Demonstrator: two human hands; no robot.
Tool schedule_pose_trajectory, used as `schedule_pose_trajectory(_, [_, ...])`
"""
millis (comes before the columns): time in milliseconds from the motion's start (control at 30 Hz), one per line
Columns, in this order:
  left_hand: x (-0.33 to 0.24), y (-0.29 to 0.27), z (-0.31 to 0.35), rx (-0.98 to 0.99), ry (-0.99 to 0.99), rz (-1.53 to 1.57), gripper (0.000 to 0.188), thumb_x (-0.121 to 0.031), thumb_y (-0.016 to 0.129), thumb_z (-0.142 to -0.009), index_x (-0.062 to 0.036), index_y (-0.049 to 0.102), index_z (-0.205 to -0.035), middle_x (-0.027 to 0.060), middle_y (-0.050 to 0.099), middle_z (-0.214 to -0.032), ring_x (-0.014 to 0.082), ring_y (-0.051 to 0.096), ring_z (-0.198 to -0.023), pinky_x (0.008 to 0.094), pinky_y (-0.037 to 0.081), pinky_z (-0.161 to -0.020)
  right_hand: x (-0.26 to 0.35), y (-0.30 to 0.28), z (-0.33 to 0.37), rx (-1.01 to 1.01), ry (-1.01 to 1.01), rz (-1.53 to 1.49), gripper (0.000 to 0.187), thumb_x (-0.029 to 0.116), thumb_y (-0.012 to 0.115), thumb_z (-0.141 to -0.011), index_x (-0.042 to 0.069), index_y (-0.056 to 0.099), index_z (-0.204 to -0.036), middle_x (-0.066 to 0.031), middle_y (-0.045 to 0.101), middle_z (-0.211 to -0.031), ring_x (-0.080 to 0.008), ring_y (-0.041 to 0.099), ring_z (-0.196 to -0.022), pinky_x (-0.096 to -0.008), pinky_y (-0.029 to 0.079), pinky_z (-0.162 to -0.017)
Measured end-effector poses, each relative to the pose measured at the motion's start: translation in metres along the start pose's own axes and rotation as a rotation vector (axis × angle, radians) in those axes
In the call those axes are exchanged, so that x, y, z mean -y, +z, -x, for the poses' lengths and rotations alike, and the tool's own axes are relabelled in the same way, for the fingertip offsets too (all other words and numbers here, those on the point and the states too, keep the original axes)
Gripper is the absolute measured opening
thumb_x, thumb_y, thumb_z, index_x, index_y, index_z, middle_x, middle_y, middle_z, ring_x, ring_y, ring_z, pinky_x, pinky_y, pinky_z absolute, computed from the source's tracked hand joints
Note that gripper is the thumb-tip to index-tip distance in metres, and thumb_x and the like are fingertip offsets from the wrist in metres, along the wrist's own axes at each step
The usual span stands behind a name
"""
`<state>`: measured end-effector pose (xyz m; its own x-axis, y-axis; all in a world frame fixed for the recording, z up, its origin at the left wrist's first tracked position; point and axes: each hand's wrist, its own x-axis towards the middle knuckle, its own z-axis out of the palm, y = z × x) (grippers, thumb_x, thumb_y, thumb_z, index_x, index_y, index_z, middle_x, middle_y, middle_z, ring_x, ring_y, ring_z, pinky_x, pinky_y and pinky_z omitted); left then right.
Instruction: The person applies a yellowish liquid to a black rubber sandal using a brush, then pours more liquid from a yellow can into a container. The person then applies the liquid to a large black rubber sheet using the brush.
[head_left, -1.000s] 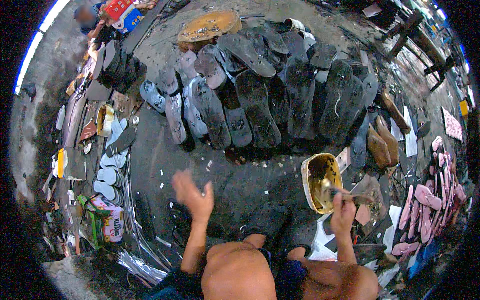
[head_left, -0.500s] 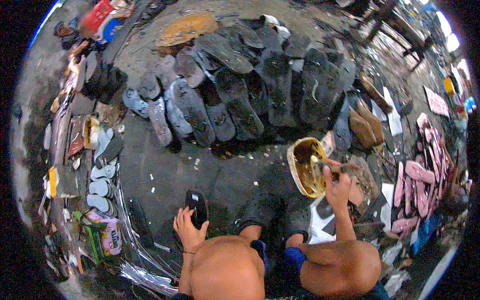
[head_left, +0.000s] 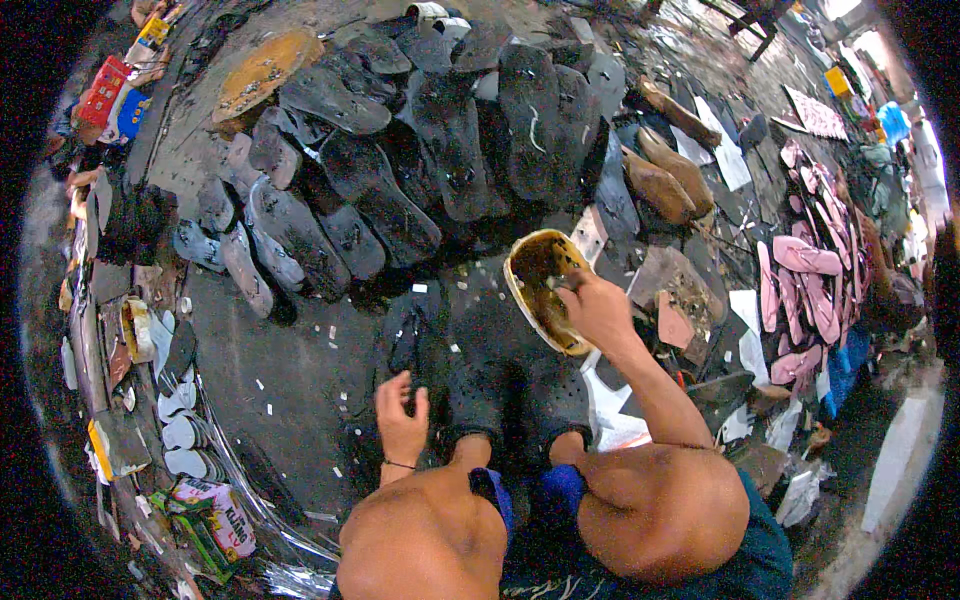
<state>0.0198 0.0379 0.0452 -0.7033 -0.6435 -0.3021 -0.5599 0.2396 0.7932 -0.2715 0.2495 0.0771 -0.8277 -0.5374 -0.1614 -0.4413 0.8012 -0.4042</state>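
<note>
My left hand (head_left: pixel 402 420) hovers in front of my left shin, fingers loosely curled and the thumb apart, with nothing between them. Just beyond its fingertips lies a black flip-flop (head_left: pixel 405 335) on the dark ground sheet (head_left: pixel 285 375). My right hand (head_left: pixel 602 312) reaches over the rim of a cream tub (head_left: pixel 522 295) smeared inside with yellow-brown glue. Its fingers are closed and point down into the tub; what they grip is hidden behind them. My feet in black clogs (head_left: pixel 483 392) stand between the two hands.
Ahead lies a heap of black shoe soles (head_left: pixel 380 200). To its right are brown wooden shoe lasts (head_left: pixel 672 178) and pink sandals (head_left: pixel 805 270). Grey sole pieces (head_left: pixel 185 435) and a green-and-white packet (head_left: pixel 215 520) lie at the left. A round orange-brown board (head_left: pixel 265 75) is at the back.
The view has swung right. My left hand has let go of the black flip-flop, which now lies on the sheet. My right hand has lowered into the tub with the stick-like tool it held.
</note>
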Motion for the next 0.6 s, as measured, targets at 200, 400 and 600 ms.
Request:
schedule_pose_trajectory(200, [0.010,0.028,-0.069,-0.047,0.397,-0.360,0.070,-0.033,0.071,-0.083,-0.0040,0.045,-0.141,0.0241,0.035,-0.150,0.0402,0.028,-0.142,0.0502,0.021,-0.116,0.018,-0.076,0.059,0.395,0.103,0.301,0.044,0.043,0.060,-0.086,0.005,0.063,-0.110,-0.0248,0.068,-0.090,-0.0425,0.067,-0.080,-0.0512,0.054,-0.072])
schedule_pose_trajectory(400, [-0.034,0.029,-0.120,0.137,0.365,-0.646,0.084,-0.056,0.060,-0.085,-0.0158,0.030,-0.152,0.0193,0.029,-0.156,0.0451,0.024,-0.141,0.0572,0.014,-0.114,-0.011,-0.102,0.074,0.533,0.280,-0.779,0.031,0.031,0.065,-0.091,0.008,0.069,-0.110,-0.0128,0.071,-0.095,-0.0238,0.067,-0.093,-0.0361,0.051,-0.084])
schedule_pose_trajectory(600, [-0.027,0.016,-0.096,0.410,0.127,0.543,0.059,-0.032,0.040,-0.099,0.0005,0.035,-0.148,0.0116,0.043,-0.150,0.0255,0.037,-0.139,0.0338,0.021,-0.118,0.051,-0.114,0.001,0.264,0.407,-1.720,0.033,0.021,0.053,-0.101,0.002,0.052,-0.128,-0.0087,0.063,-0.112,-0.0191,0.065,-0.096,-0.0368,0.057,-0.078])
